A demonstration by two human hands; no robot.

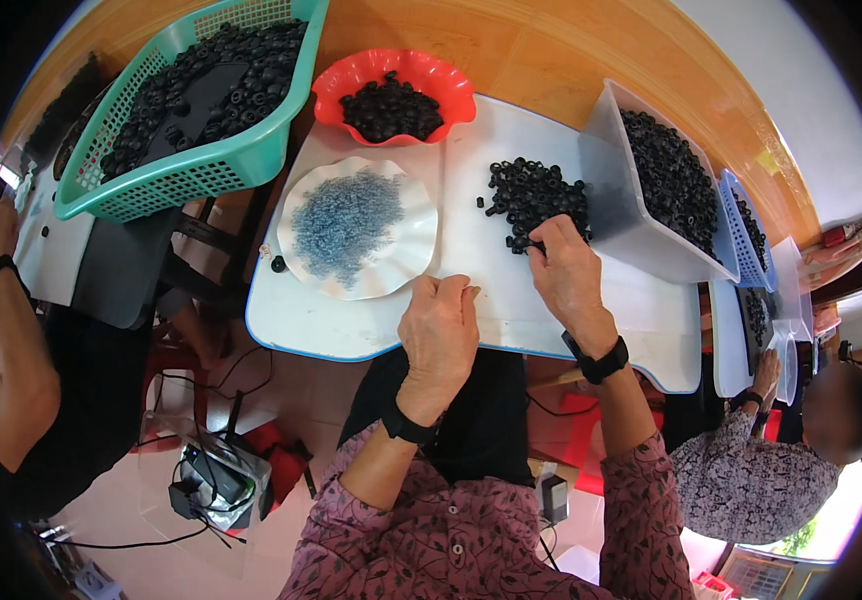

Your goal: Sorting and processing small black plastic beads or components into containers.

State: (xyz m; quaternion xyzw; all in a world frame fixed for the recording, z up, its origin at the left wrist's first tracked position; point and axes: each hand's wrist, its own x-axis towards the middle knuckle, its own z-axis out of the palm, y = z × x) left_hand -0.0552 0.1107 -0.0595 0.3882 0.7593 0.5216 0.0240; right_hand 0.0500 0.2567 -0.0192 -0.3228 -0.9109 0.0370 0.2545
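My right hand (569, 278) is closed, its fingertips pinched at the near edge of a loose pile of small black ring-shaped parts (541, 192) on the white table; a black part shows right at the fingertips. Just over the table's front edge, my left hand (441, 325) is closed too, thumb and finger pressed together, and anything between them is too small or hidden to name. Beyond the left hand lies a white scalloped plate (413, 245) bearing many tiny translucent blue pieces (346, 225).
A red wavy bowl (456, 82) of black parts stands at the back. Left of it is a green basket (251, 150), heaped with black rings. A clear bin (641, 225) and a blue basket (763, 265) stand right. Co-workers' arms (26, 380) (766, 375) show at both sides.
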